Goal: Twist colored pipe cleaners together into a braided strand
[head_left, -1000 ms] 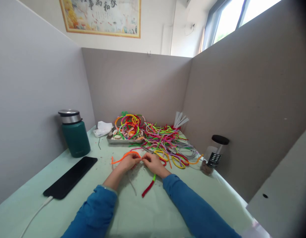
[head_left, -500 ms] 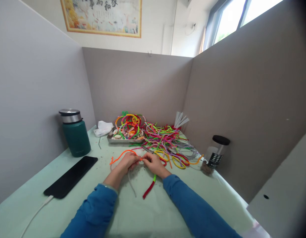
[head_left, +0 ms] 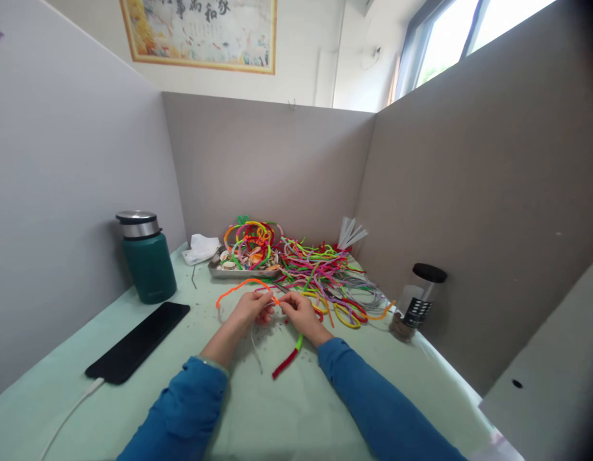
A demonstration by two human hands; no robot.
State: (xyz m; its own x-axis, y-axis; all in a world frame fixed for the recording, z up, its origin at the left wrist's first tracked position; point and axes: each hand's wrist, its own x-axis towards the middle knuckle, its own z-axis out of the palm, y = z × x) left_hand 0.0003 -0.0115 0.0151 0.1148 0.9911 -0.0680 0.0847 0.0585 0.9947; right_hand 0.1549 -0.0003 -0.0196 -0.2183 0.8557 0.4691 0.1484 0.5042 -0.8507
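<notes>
My left hand (head_left: 251,310) pinches an orange fuzzy stem (head_left: 243,283), which arches up and out to the left. Close against it, my right hand (head_left: 300,314) has its fingertips closed on the orange stem's right end. A thin grey wire (head_left: 255,349) hangs below my left hand. Out from under my right hand comes a stem piece (head_left: 287,362), green near the hand and red at its lower end; whether that hand holds it is hidden.
Behind the hands are a metal tray (head_left: 243,274) of shells and coloured loops, and a heap of fuzzy stems (head_left: 320,266). A green bottle (head_left: 149,266) and black phone (head_left: 139,341) are at left, a jar (head_left: 416,304) at right.
Both hands have risen slightly, and the orange stem arches higher. The red end of the stem piece below my right hand has swung a little left and up.
</notes>
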